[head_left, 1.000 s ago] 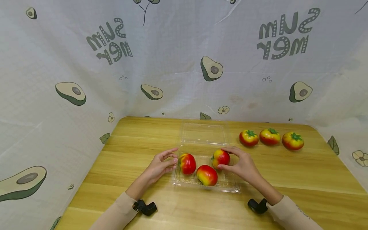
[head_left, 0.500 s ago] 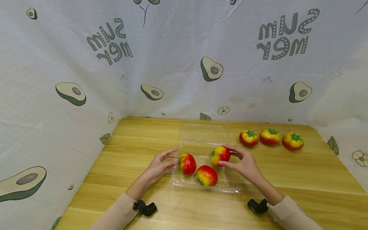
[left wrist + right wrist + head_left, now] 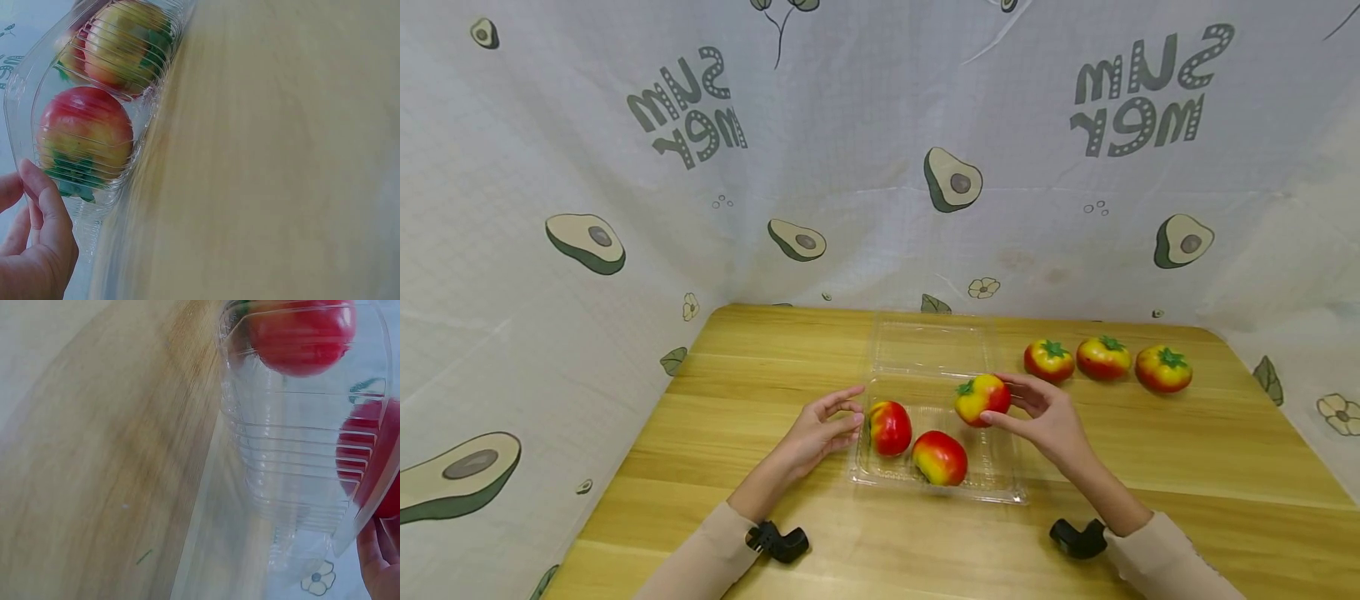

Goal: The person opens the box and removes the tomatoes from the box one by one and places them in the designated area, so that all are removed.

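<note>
A clear plastic clamshell box (image 3: 1000, 487) lies open on the table. My left hand (image 3: 816, 429) is at its left side, with thumb and fingertips pinching the rim in the left wrist view. My right hand (image 3: 1048, 417) holds a red and yellow persimmon (image 3: 982, 398) by its right side, over the box's back right part, green leaves facing left. Two more persimmons sit inside the box: one on the left (image 3: 890, 428), with its green leaves (image 3: 75, 175) low against the wall in the left wrist view, and one at the front middle (image 3: 940, 458).
Three persimmons stand in a row at the back right of the wooden table (image 3: 715, 517): the left one (image 3: 1048, 361), the middle one (image 3: 1103, 357) and the right one (image 3: 1163, 369). The box's lid (image 3: 932, 343) lies folded back. A printed cloth (image 3: 865, 150) hangs behind.
My right hand has lifted the persimmon from the box's right part, tilting its leaves into view, and shifted slightly right. The left hand has stayed in place.
</note>
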`<action>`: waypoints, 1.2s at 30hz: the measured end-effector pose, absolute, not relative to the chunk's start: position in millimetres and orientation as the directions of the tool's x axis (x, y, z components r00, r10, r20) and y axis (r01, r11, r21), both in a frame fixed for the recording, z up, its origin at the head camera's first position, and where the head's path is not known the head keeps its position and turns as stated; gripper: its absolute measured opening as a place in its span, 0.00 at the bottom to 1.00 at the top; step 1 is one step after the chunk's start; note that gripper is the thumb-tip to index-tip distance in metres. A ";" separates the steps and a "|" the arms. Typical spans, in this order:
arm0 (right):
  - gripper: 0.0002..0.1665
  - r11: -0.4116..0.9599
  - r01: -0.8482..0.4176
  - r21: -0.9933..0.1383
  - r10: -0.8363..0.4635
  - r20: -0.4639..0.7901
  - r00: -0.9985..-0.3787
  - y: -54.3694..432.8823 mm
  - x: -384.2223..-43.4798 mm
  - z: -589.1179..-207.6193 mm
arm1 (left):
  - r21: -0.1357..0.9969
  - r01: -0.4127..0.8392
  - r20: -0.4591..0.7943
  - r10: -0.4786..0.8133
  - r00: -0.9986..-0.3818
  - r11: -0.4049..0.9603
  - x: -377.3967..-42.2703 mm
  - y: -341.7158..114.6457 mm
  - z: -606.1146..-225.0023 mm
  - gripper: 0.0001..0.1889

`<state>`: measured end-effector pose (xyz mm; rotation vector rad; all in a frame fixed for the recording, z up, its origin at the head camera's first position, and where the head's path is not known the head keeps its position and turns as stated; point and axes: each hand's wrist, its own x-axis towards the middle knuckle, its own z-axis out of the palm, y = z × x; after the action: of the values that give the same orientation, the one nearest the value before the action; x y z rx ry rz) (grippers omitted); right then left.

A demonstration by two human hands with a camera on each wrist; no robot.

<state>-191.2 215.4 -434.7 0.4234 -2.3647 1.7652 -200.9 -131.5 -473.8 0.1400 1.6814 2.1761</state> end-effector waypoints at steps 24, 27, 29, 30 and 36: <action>0.32 0.199 -0.284 -0.938 -0.054 0.279 -0.959 231.5 -186.7 -428.6 | 0.951 -0.236 -0.154 0.357 -0.921 -0.199 -200.7 -131.2 -472.7 0.29; 0.32 0.177 -0.291 -0.940 -0.046 0.287 -0.957 234.6 -186.1 -428.9 | 0.951 -0.237 -0.155 0.356 -0.921 -0.199 -200.7 -131.3 -472.7 0.29; 0.31 0.164 -0.296 -0.941 -0.042 0.293 -0.955 236.6 -185.8 -428.9 | 0.951 -0.238 -0.155 0.357 -0.921 -0.200 -200.7 -131.4 -472.6 0.30; 0.31 0.155 -0.297 -0.942 -0.039 0.295 -0.955 237.6 -185.5 -429.0 | 0.951 -0.238 -0.156 0.357 -0.921 -0.199 -200.7 -131.4 -472.6 0.30; 0.30 0.108 -0.295 -0.949 -0.029 0.294 -0.955 243.8 -183.6 -428.1 | 0.950 -0.238 -0.153 0.363 -0.919 -0.203 -200.8 -131.5 -472.9 0.30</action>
<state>-183.6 243.8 -428.1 0.3248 -2.1783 1.9460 -200.8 -131.5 -472.9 0.1459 1.6843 2.1697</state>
